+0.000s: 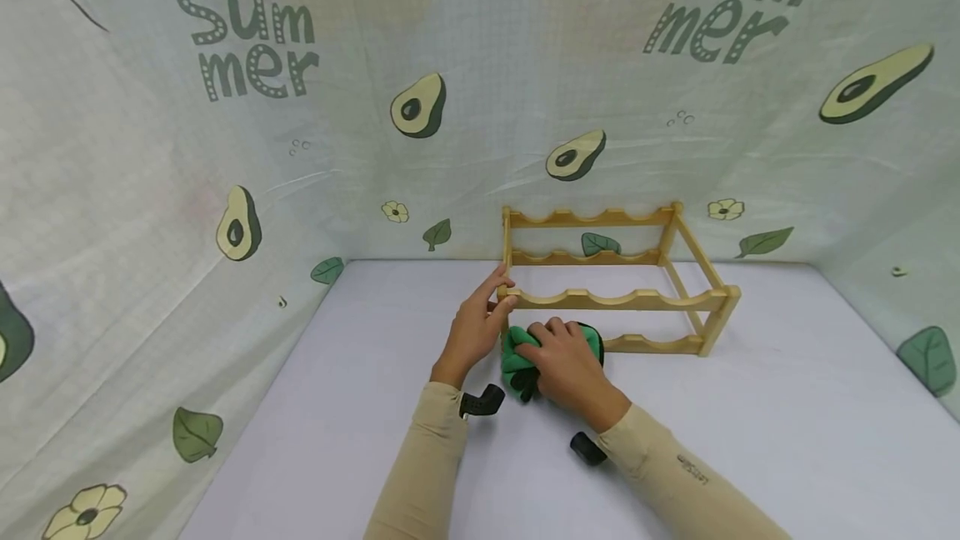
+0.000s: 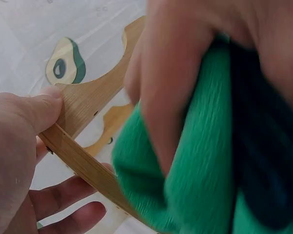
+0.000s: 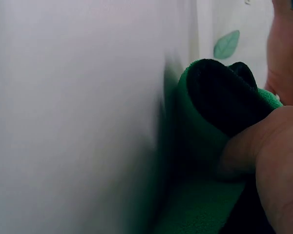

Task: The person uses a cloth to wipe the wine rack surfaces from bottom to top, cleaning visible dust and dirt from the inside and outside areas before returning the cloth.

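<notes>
While the person's left hand (image 1: 472, 327) grips the near left corner of the wooden rack (image 1: 622, 300), the right hand (image 1: 566, 357) bunches a green cloth (image 1: 514, 344) with black parts just in front of that same end of the rack. From my remote seat, the left wrist view shows me the left thumb pressed on the wood, with the other fingers reaching behind and below the bar, only loosely bent. The right fingers are curled well in and have firm hold of the cloth; up close, on the right wrist view, I see the thumb pressing into its thick, rolled folds. I cannot tell whether the cloth touches the rack's lower front rail. The rack is an open frame of pale wood, its upper and lower rails cut with shallow curved rests, and between its bars I see the white table (image 1: 787, 390) beneath it and a printed leaf (image 1: 600, 244) behind it. Beyond the rack hangs a pale sheet (image 1: 495, 65) patterned with avocados, flowers and the word "summer". On the rack's near side, both forearms come in wearing beige sleeves (image 1: 420, 457).
</notes>
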Demonstrator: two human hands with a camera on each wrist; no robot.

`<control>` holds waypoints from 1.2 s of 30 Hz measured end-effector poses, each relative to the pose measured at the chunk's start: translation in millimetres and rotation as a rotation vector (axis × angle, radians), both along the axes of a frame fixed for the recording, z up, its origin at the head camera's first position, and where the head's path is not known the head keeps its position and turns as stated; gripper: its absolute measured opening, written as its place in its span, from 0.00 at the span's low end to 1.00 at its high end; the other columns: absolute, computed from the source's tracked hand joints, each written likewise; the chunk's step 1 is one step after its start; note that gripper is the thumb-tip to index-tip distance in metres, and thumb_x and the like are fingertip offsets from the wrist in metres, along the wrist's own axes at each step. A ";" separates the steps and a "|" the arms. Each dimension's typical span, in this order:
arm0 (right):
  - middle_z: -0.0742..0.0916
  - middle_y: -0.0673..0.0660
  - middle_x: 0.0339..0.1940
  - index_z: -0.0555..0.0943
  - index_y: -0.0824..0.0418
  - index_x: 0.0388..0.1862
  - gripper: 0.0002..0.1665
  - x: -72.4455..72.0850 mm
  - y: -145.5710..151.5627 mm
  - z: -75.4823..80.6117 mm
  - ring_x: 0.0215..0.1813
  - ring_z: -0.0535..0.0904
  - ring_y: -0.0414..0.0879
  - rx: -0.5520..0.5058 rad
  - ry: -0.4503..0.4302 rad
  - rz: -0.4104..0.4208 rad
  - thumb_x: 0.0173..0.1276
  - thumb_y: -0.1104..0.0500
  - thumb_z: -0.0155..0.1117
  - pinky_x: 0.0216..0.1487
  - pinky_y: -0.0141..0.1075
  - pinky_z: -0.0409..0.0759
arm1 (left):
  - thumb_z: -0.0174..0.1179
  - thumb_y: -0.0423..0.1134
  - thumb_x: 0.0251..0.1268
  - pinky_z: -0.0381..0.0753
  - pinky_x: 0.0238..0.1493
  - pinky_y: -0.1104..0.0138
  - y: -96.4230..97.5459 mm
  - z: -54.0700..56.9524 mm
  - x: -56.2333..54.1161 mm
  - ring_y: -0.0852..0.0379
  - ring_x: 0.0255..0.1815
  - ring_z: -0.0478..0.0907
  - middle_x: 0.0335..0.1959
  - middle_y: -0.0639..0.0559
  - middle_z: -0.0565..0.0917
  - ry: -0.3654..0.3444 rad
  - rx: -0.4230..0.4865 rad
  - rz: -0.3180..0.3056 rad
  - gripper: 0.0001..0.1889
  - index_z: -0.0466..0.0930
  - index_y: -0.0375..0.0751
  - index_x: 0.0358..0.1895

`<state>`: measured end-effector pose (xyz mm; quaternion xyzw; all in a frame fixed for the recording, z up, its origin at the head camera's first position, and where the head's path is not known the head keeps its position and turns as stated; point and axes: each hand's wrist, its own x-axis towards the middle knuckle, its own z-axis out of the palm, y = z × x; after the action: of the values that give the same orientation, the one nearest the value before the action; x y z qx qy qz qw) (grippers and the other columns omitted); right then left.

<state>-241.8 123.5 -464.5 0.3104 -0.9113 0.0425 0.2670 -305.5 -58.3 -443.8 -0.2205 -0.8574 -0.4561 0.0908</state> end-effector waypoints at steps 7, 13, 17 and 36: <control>0.82 0.58 0.40 0.89 0.51 0.43 0.20 -3.8 -2.9 -2.9 0.41 0.73 0.56 0.012 -0.048 -0.102 0.53 0.68 0.70 0.41 0.51 0.73 | 0.50 0.56 0.78 0.82 0.42 0.61 0.9 1.1 -0.1 0.57 0.48 0.83 0.77 0.71 0.59 0.016 -0.019 0.023 0.15 0.76 0.58 0.58; 0.81 0.63 0.43 0.89 0.51 0.46 0.21 -0.6 14.9 -8.4 0.44 0.74 0.60 -0.018 -0.071 -0.211 0.54 0.68 0.71 0.40 0.54 0.71 | 0.50 0.57 0.78 0.82 0.44 0.58 0.1 1.6 1.5 0.56 0.48 0.83 0.77 0.72 0.58 0.021 -0.014 0.026 0.15 0.76 0.59 0.58; 0.80 0.64 0.45 0.89 0.52 0.47 0.22 3.9 24.6 -10.7 0.45 0.73 0.61 -0.036 -0.075 -0.225 0.52 0.69 0.70 0.41 0.55 0.72 | 0.50 0.57 0.78 0.81 0.44 0.58 -0.6 2.1 1.9 0.55 0.48 0.82 0.77 0.71 0.58 0.005 -0.015 0.024 0.14 0.75 0.60 0.57; 0.80 0.66 0.45 0.89 0.58 0.44 0.28 25.9 131.5 -13.0 0.44 0.74 0.65 -0.131 -0.023 -0.283 0.44 0.75 0.60 0.38 0.59 0.69 | 0.50 0.57 0.78 0.80 0.37 0.61 2.6 -3.2 0.6 0.59 0.47 0.81 0.77 0.69 0.60 -0.006 0.037 0.017 0.13 0.75 0.61 0.55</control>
<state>-215.9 255.0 -477.5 0.1605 -0.9443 0.0673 0.2793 -304.9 -55.7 -447.0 -0.2102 -0.8509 -0.4717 0.0961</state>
